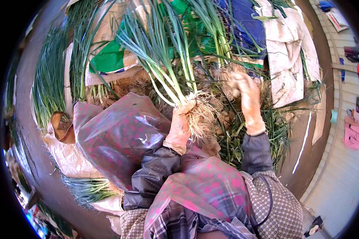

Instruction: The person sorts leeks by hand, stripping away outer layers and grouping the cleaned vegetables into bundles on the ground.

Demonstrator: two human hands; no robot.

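My left hand (180, 124), in a tan-orange glove, is closed around the white lower stems of a bunch of green onions (172, 81). Their long green leaves point away from me, and the tangled pale roots (201, 111) hang out beside the glove. To the right, my right hand (246, 97), gloved alike, is raised with its fingers curled together; whether anything is between them I cannot make out. Just beyond its fingertips lies another bunch of green onions (219, 38), roots toward me.
A clear plastic apron with pink dots (119, 127) covers my lap. More green onions (50, 75) lie in a heap at the left, with a smaller bundle (89, 189) lower left. Leafy trimmings (235, 145) pile below my right hand. Pale sacking (285, 59) lies at the right.
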